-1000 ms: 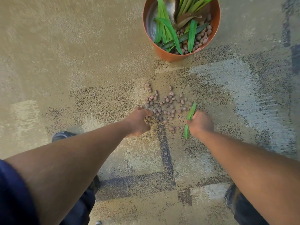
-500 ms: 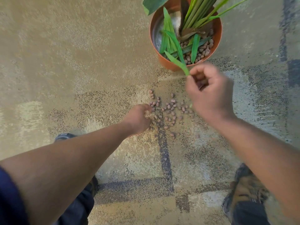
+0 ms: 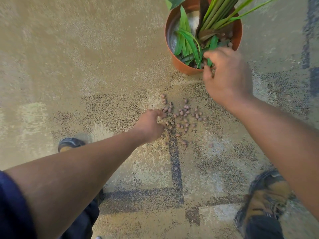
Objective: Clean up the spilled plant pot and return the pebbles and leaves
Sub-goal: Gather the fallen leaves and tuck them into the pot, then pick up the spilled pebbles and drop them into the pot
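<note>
View from a head camera, looking down at a patterned tan carpet (image 3: 86, 57) with dark stripes. An orange plant pot (image 3: 179, 65) stands upright at the top right, holding green leaves (image 3: 185, 35), stems and some brown pebbles. The right hand (image 3: 226, 76) hovers over the pot's near rim, fingers (image 3: 209, 55) curled loosely downward among the leaves; whether its grip holds anything cannot be told. Below the pot, well apart from it, a scatter of brown pebbles (image 3: 183, 114) lies on the carpet. The left hand (image 3: 149, 125) rests low at the left edge of that scatter, its grip bunched together around a few pebbles on the carpet. Two shoes show: one (image 3: 69, 143) beside the left forearm, one (image 3: 264, 197) at the lower right. Dark sleeve (image 3: 12, 204) at the lower left.
</note>
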